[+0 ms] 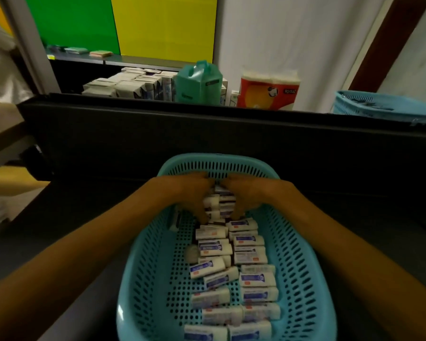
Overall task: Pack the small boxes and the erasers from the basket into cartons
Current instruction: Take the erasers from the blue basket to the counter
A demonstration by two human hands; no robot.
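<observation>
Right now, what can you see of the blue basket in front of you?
The basket is light blue plastic, oval, its walls and floor full of holes. It sits upright on the dark table. White erasers with blue labels lie along its middle. Both hands reach in at the far end: left hand and right hand gather a stack of erasers.

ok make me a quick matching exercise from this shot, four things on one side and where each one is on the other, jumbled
Things:
1. erasers
2. second basket
3. tissue pack
4. both hands: left hand, right hand

Places:
a. far right edge, behind the dark table
b. at the far end of the near basket, around a bunch of erasers
c. loose across the near basket's floor
d. just right of the green jug

Pairs: 1-c, 2-a, 3-d, 4-b
</observation>
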